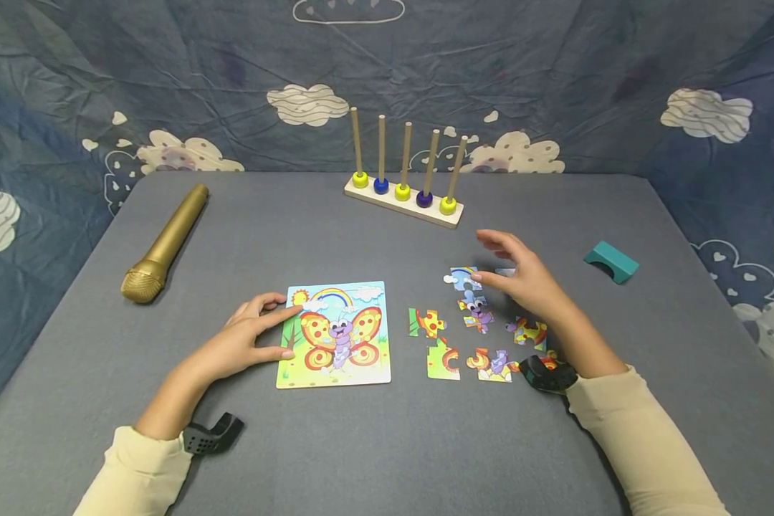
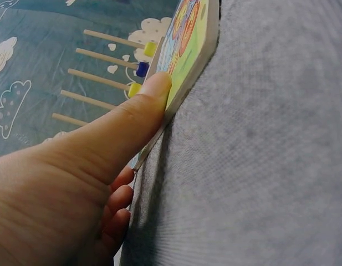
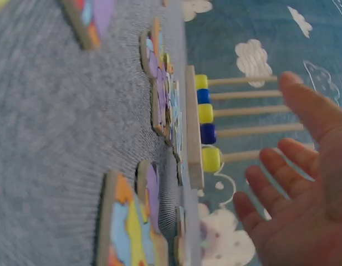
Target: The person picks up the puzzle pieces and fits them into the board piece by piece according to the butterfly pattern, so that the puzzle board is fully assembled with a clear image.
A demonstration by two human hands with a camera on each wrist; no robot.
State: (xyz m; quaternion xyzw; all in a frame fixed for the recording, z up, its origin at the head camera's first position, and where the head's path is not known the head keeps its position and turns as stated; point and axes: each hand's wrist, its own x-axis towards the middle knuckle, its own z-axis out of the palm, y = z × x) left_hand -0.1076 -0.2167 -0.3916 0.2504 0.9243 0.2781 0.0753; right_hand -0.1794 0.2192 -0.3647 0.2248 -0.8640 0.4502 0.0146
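A square puzzle board [image 1: 345,365] with a butterfly, sun and rainbow picture lies flat on the grey table. My left hand [image 1: 248,337] rests at its left side, with thumb and index finger extended onto the picture. In the left wrist view the thumb [image 2: 132,113] presses on the board's edge. Loose butterfly puzzle pieces [image 1: 443,360] are spread to the right of the board. Over the back pieces hovers my right hand [image 1: 522,279], fingers apart and nothing held. Its thumb tip is above a rainbow piece [image 1: 461,278]; the hand and wrist partly hide other pieces.
Behind the pieces stands a wooden peg stand [image 1: 403,204] with upright rods and yellow and blue beads. A gold microphone [image 1: 168,240] lies at the back left. To the right is a teal arch block [image 1: 611,261]. A patterned cloth [image 1: 490,57] hangs behind the table.
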